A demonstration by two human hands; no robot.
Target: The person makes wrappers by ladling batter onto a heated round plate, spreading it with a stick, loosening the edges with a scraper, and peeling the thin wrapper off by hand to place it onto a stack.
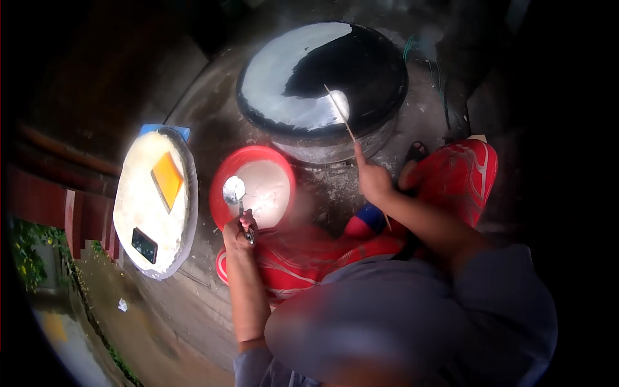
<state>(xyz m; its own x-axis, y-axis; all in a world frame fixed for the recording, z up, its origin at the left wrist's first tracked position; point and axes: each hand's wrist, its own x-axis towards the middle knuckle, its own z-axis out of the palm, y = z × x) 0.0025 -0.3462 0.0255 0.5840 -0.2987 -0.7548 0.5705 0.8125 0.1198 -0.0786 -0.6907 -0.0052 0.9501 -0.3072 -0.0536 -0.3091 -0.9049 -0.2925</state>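
My left hand [240, 231] is closed round the handle of a metal ladle [234, 191], whose bowl is over the red basin [221, 173] of whitish batter [267, 193]. A thin wooden stick [340, 113] is in my right hand [373, 175], its fingers closed and the index finger lying along it. The stick crosses the front edge of a large round black griddle [351, 68]. Pale batter [267, 77] covers the griddle's left side and front in a curved band. A brighter white patch [340, 105] lies beside the stick.
At the left stands a round white stack [145, 200] with a yellow scraper [169, 177] and a dark phone [144, 246] on it. Green cords [438, 84] hang right of the griddle. My red-clad legs [458, 174] flank the front, with a sandalled foot [416, 155].
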